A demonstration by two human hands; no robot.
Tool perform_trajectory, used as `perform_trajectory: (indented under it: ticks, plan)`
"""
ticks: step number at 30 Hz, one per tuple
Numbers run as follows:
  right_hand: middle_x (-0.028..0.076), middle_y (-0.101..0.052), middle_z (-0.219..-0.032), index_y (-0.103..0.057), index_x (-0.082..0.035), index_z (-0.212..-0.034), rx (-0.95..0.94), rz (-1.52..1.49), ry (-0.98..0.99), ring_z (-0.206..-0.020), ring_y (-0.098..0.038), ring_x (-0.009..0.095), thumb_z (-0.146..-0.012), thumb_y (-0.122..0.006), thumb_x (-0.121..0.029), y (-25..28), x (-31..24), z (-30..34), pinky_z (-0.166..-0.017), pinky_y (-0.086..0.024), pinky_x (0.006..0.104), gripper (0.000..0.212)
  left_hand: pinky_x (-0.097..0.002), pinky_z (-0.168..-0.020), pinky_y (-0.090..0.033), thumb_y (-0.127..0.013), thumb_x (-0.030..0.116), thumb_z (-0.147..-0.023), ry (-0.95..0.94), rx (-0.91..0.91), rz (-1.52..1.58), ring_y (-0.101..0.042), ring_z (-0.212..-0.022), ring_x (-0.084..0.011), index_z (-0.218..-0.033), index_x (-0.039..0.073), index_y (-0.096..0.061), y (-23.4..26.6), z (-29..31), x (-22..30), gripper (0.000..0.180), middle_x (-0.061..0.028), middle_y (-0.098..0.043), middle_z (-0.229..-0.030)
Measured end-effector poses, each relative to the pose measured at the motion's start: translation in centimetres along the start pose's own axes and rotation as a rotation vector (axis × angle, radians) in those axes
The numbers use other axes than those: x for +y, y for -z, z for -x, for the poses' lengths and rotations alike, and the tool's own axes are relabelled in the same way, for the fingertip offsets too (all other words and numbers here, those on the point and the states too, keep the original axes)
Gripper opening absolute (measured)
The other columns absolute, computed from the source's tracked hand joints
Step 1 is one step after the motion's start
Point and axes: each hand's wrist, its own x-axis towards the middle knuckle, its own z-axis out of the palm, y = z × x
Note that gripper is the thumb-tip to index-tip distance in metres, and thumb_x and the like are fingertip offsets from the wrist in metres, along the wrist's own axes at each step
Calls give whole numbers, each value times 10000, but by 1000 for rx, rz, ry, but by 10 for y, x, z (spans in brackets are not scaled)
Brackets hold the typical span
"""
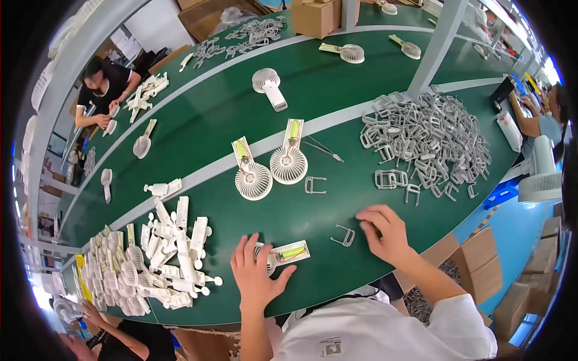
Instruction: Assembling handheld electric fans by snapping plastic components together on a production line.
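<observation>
In front of me lies an opened white handheld fan (pixel 293 251), a yellow-green battery showing in its handle. My left hand (pixel 256 274) is spread over its round head and partly hides it, thumb held apart. My right hand (pixel 385 234) hovers over the table with fingers apart and nothing visible in them. Just left of its fingertips lies a loose grey U-shaped clip (pixel 343 236). Farther off, two more opened fans, a left one (pixel 253 180) and a right one (pixel 289 163), lie side by side. Another grey clip (pixel 315 185) rests near them.
A large heap of grey clips (pixel 427 141) covers the right side. On the left are piles of white handle parts (pixel 177 246) and fans (pixel 117 271). A metal post (pixel 439 48) rises beyond the clips. Other people sit around the green table (pixel 211 114); cartons (pixel 478 265) stand at right.
</observation>
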Motion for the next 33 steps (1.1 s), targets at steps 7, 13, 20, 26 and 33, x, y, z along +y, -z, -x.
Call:
perform_trajectory:
  ticks: [7,13,20,26,33]
  plan:
    - [71,-596,-1142,-663,-119,-1277,-255,10,-5,-803,-691,182,-843,-827,-224,-7,-26,2,-652,-580,312,476,-509,-1003,-417,-852,461,-754,-72,58,46,-546,-1277,-380,-1111,107,-658,-17,-10,18,539,-124,-598,-1348]
    - [86,-572,-1180,-658,-100,-1317,-314,-264,-74,-839,-690,193,-846,-807,-94,-19,-29,0,-666,-603,290,494,-500,-981,-420,-865,457,-738,-83,85,73,-554,-1260,-369,-1099,122,-658,-21,-13,19,534,-103,-603,-1333]
    - [103,-566,-1166,-666,-79,-1312,-289,-230,-128,-866,-695,241,-815,-818,-66,-32,-44,-3,-676,-606,334,519,-506,-971,-413,-847,501,-747,-67,76,76,-551,-1250,-346,-1096,131,-659,-22,-12,18,542,-85,-598,-1308]
    - [86,-574,-1210,-658,-101,-1321,-417,-92,33,-749,-705,229,-802,-852,-174,-13,-46,-31,-659,-595,363,559,-475,-952,-455,-901,351,-715,19,98,264,-569,-1215,-349,-1152,113,-674,-9,-21,15,547,-99,-602,-1345]
    - [84,-673,-961,-704,-76,-1199,-69,-222,-92,-576,-617,131,-832,-828,-104,-1,-53,-28,-497,-480,266,388,-488,-1024,-445,-770,167,-836,315,421,-310,-544,-1157,-408,-1266,33,-617,23,-118,-152,476,-184,-629,-1233]
